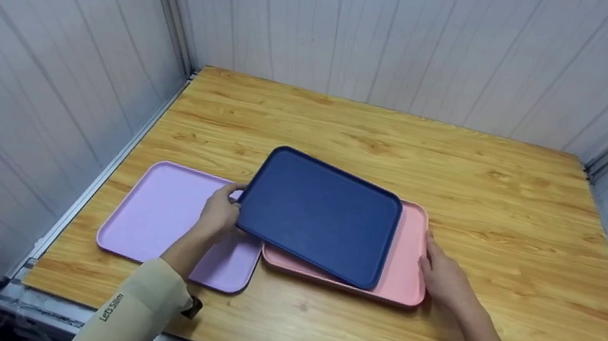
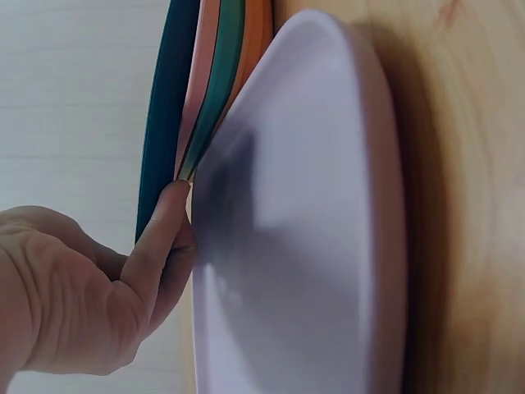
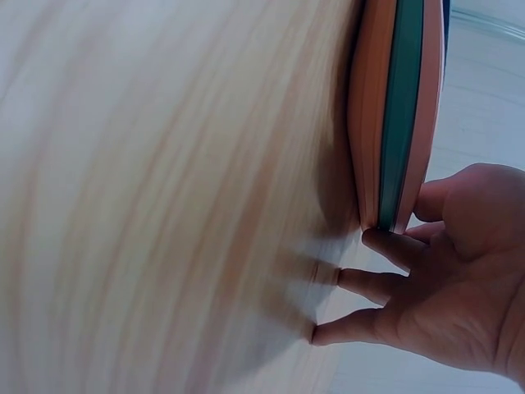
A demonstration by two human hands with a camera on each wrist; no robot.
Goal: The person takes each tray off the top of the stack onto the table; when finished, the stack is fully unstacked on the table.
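A navy tray (image 1: 321, 213) lies skewed on top of a pink tray (image 1: 403, 261) at the middle of the wooden table (image 1: 463, 178). My left hand (image 1: 219, 215) grips the navy tray's left edge, fingers curled at the rim. In the left wrist view the left hand (image 2: 90, 287) has a fingertip at the edges of the navy tray (image 2: 164, 107) and pink tray (image 2: 201, 74). My right hand (image 1: 441, 274) rests against the pink tray's right edge. In the right wrist view the right hand (image 3: 443, 279) touches the stack's edge and the tabletop with straight fingers.
Under the pink tray lie a teal tray (image 3: 404, 98) and an orange tray (image 3: 371, 98). A lilac tray (image 1: 160, 214) lies flat to the left, its right side beneath the stack's edge. White panel walls (image 1: 425, 36) enclose the table on three sides.
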